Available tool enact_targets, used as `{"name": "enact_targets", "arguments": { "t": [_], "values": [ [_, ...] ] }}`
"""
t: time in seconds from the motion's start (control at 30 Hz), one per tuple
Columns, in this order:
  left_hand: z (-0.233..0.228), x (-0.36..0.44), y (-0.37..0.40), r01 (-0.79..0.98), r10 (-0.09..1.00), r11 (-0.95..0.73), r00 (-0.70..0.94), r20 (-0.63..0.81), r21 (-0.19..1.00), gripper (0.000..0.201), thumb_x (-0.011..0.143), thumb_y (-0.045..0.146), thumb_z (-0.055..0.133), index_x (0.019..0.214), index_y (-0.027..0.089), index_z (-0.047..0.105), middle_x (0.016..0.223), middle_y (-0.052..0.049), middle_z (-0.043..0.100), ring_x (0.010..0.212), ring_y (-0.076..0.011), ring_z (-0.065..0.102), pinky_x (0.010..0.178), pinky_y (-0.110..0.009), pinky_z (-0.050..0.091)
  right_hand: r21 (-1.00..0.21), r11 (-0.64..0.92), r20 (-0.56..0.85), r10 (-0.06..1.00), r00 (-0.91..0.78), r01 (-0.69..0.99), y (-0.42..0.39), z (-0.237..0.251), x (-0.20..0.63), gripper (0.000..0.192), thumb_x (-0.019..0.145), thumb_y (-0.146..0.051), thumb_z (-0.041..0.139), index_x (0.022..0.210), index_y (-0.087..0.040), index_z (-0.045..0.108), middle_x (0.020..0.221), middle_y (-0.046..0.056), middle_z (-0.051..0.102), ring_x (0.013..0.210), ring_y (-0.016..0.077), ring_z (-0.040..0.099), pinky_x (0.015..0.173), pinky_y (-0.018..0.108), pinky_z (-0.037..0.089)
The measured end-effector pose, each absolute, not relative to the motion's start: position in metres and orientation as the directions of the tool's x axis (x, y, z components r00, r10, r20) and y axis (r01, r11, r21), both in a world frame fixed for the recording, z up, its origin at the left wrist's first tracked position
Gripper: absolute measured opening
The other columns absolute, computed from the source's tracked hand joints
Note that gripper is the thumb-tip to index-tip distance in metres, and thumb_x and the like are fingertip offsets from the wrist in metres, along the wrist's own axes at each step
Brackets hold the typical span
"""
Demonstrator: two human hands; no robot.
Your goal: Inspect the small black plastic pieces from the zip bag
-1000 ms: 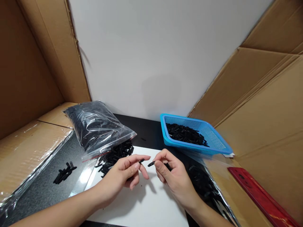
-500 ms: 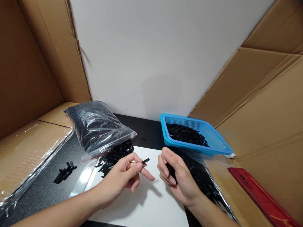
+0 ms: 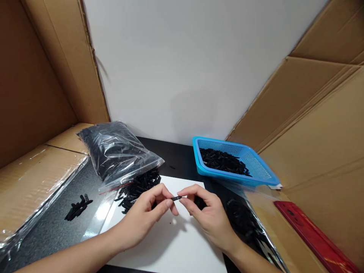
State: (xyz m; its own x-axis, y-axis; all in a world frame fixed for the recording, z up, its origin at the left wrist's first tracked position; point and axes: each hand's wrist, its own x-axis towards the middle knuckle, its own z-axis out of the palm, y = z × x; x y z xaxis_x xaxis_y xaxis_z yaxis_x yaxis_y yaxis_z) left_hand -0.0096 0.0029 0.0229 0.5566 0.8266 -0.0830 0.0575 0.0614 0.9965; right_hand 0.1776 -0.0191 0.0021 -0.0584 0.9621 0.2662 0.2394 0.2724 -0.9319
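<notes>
Black plastic piece (image 3: 176, 198), short and slim, sits level between the two hands above the white sheet (image 3: 182, 246), held at both ends. The left hand (image 3: 148, 216) pinches its left end between thumb and forefinger, the other fingers curled under the palm. The right hand (image 3: 209, 216) meets it from the other side, thumb and forefinger closed on the right end, and more dark pieces show inside its curled palm, though how many cannot be told. Both forearms come in from the lower edge of the view and rest low over the sheet. Just behind the left hand a loose heap of black pieces (image 3: 139, 185) spills from the mouth of a clear plastic bag (image 3: 113, 151) that lies on its side, packed with the same parts. A blue basket (image 3: 256, 163) stands behind the right hand, well apart from it, with a layer of black pieces on its floor. A small cluster of pieces (image 3: 77, 207) lies alone on the dark table (image 3: 57, 227) to the far left. A red flat object (image 3: 309, 233) lies at the right edge, and brown cardboard panels (image 3: 318, 132) wall in both sides.
</notes>
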Motion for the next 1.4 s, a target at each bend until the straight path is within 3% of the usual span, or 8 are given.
{"name": "enact_targets", "arguments": {
  "t": [0.47,0.63,0.73,0.87,1.0,1.17,1.3,1.4],
  "values": [
    [0.015,-0.013,0.006,0.052,0.865,0.086,0.493,-0.100,0.995,0.018,0.084,0.014,0.050,0.095,0.022,0.061,0.087,0.000,0.056,0.085,-0.0174,0.047,0.077,-0.030,0.034,-0.971,0.184,0.182,0.983,-0.027,0.154,-0.019,0.001,0.178,0.019,0.087,-0.040,0.065,0.085,-0.021,0.069,0.061,-0.003,0.052,0.053,0.0125,0.045,0.052,0.026,0.036],
    [0.012,-0.009,0.006,-0.096,0.839,0.223,0.525,-0.141,0.970,0.015,0.087,0.024,0.060,0.102,0.021,0.058,0.090,-0.001,0.060,0.083,-0.0156,0.053,0.077,-0.029,0.038,-0.980,0.157,0.157,0.988,-0.013,0.124,-0.019,0.004,0.178,0.021,0.087,-0.040,0.065,0.080,-0.020,0.066,0.061,-0.003,0.051,0.054,0.0117,0.043,0.053,0.026,0.035],
    [0.012,-0.006,0.008,-0.154,0.840,0.285,0.516,-0.168,0.946,0.022,0.081,0.026,0.070,0.097,0.020,0.056,0.088,-0.001,0.064,0.074,-0.0142,0.058,0.065,-0.026,0.040,-0.980,0.160,0.160,0.987,-0.010,0.118,-0.020,0.005,0.179,0.021,0.086,-0.039,0.066,0.079,-0.020,0.065,0.061,-0.004,0.050,0.054,0.0114,0.042,0.053,0.026,0.035],
    [0.014,-0.006,0.011,-0.115,0.824,0.355,0.507,-0.253,0.928,0.023,0.083,0.034,0.068,0.088,0.016,0.056,0.076,-0.002,0.066,0.052,-0.0067,0.043,0.049,-0.022,0.022,-0.986,0.142,0.142,0.990,-0.003,0.089,-0.020,0.006,0.178,0.020,0.085,-0.037,0.068,0.077,-0.019,0.065,0.061,-0.004,0.049,0.053,0.0096,0.040,0.052,0.024,0.033],
    [0.018,-0.008,0.009,-0.144,0.816,0.404,0.503,-0.285,0.903,0.018,0.088,0.031,0.060,0.100,0.018,0.060,0.092,-0.004,0.067,0.059,-0.0069,0.040,0.056,-0.022,0.027,-0.959,-0.029,-0.013,0.998,-0.060,-0.282,-0.017,0.008,0.178,0.020,0.082,-0.035,0.068,0.074,-0.019,0.058,0.051,-0.009,0.040,0.041,0.0049,0.023,0.041,0.019,0.019],
    [0.016,-0.009,0.004,-0.128,0.773,0.395,0.581,-0.254,0.910,0.043,0.082,0.014,0.060,0.123,0.027,0.056,0.111,-0.004,0.061,0.071,-0.0102,0.045,0.072,-0.028,0.034,-0.709,-0.318,-0.164,0.943,-0.290,-0.630,-0.010,0.008,0.182,0.034,0.080,-0.034,0.064,0.058,-0.019,0.042,0.047,-0.009,0.038,0.035,0.0022,0.014,0.035,0.018,0.013],
    [0.013,-0.011,0.003,-0.077,0.756,0.303,0.626,-0.191,0.950,0.055,0.090,0.024,0.054,0.141,0.034,0.037,0.122,-0.007,0.055,0.073,-0.0115,0.046,0.077,-0.032,0.033,-0.876,-0.240,-0.137,0.955,-0.262,-0.418,-0.010,0.003,0.181,0.035,0.087,-0.043,0.064,0.065,-0.019,0.049,0.046,-0.011,0.038,0.033,0.0025,0.015,0.034,0.016,0.013],
    [0.012,-0.013,0.002,-0.033,0.737,0.251,0.655,-0.169,0.967,0.067,0.092,0.025,0.051,0.149,0.037,0.019,0.120,-0.005,0.052,0.074,-0.0117,0.047,0.079,-0.033,0.032,-0.998,0.063,0.068,0.972,-0.225,-0.028,-0.014,0.003,0.177,0.013,0.088,-0.033,0.065,0.086,-0.021,0.066,0.060,-0.004,0.059,0.049,0.0091,0.050,0.049,0.019,0.040]
  ]
}}
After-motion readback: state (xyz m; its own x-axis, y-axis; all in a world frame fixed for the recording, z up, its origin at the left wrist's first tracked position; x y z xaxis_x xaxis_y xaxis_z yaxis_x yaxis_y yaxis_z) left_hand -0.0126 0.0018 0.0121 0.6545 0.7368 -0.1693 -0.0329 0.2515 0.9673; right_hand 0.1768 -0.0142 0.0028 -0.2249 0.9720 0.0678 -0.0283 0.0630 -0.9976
